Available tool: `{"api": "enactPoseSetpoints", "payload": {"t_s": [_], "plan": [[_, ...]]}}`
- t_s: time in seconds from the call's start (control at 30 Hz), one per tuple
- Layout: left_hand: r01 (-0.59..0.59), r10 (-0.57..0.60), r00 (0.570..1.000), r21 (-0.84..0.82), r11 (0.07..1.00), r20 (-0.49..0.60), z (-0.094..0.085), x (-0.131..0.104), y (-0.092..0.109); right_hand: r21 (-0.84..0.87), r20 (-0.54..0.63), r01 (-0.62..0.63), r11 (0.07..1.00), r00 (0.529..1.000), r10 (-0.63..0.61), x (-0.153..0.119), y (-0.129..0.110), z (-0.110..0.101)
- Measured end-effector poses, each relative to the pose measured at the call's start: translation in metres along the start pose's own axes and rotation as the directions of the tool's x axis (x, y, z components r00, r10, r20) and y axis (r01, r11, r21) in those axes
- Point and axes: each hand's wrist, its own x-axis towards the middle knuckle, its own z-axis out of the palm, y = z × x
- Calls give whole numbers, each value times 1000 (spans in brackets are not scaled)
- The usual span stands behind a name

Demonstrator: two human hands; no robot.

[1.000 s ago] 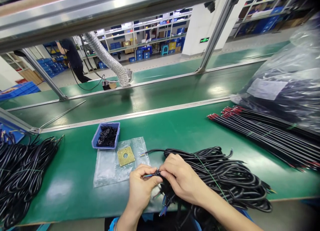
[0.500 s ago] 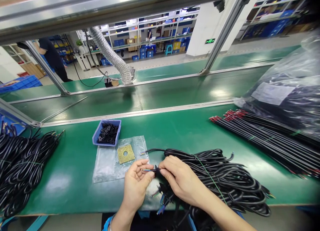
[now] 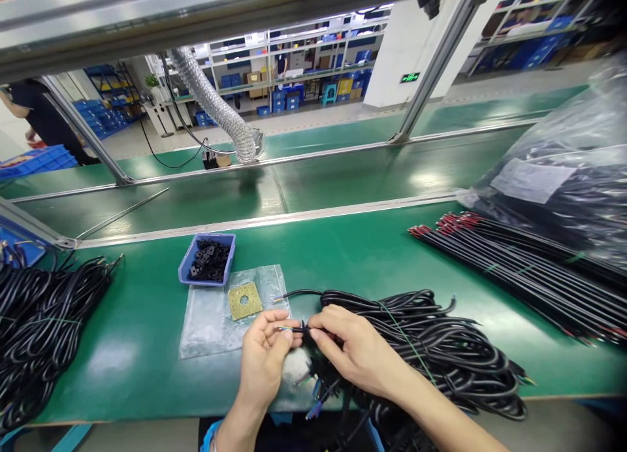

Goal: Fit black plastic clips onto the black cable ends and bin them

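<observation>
Black cable [image 3: 297,330], one: its wire end lay between the left hand's [image 3: 263,355] thumb and fingers, with the right hand [image 3: 350,344] pinching farther right. Yellow sponge [image 3: 245,301], one, sat left and far of it; coiled cables [image 3: 441,347] lay right.

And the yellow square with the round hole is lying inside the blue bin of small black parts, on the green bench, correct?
Not quite: the head view shows the yellow square lying on the clear plastic bag, beside the blue bin. The bin of small black parts is on the green bench.
</observation>
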Motion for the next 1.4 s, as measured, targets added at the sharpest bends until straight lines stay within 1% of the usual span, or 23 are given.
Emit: {"api": "enactPoseSetpoints", "payload": {"t_s": [0.07,0.13,0.17,0.23,0.3,0.33,0.37,0.47,0.57,0.67,0.73,0.8,0.83,0.9,1.0,1.1,1.2,1.3,1.4], "plan": [[-66,63,998,120,991,30,-5,-1,-2,25,23,1,1000,1000,-1,0,0,-2],[-145,137,989,303,942,47,-9,-2,-5,53,43,-3,999,999,1,2,0,-7],[-174,164,985,386,906,58,-11,-3,-7,23,59,-10,1000,998,9,6,0,-10],[-206,184,979,485,850,91,-14,-4,-11,-126,109,-23,992,993,37,17,-2,-13],[-212,177,977,489,846,117,-16,-5,-15,-295,159,-23,955,985,73,33,-2,-12],[-211,180,977,467,859,110,-18,-5,-16,-348,176,-24,937,980,91,42,-1,-10],[-208,190,978,435,876,86,-19,-5,-17,-379,188,-30,925,976,109,51,0,-6],[-195,219,975,317,928,-41,-23,-5,-17,-442,223,-54,895,960,168,70,7,4],[-212,260,956,293,932,-137,-32,-2,-6,-462,248,-64,884,948,198,73,12,6],[-277,367,912,384,881,-185,-50,9,16,-456,215,-87,886,955,205,59,10,-3],[-304,449,876,516,800,-179,-67,22,37,-440,193,-93,893,962,195,44,8,-8],[-289,505,855,698,655,-120,-86,36,59,-401,166,-81,913,973,160,28,8,-8],[-271,517,852,775,572,-84,-95,44,70,-364,134,-75,928,982,131,21,10,-5],[-231,519,854,875,426,-27,-108,61,88,-304,77,-64,951,993,91,11,17,4],[-179,484,874,949,260,32,-115,89,105,-243,42,-74,967,995,86,6,26,17],[-143,414,905,985,93,93,-110,117,107,-222,51,-66,973,996,79,8,29,21],[-125,341,932,992,-24,126,-105,136,101,-227,60,-51,973,996,66,10,26,18],[-94,309,943,990,-102,121,-103,143,96,-229,56,-55,972,996,70,10,24,16],[-70,300,948,988,-140,109,-104,144,96,-234,64,-53,971,995,70,9,23,16]]}}
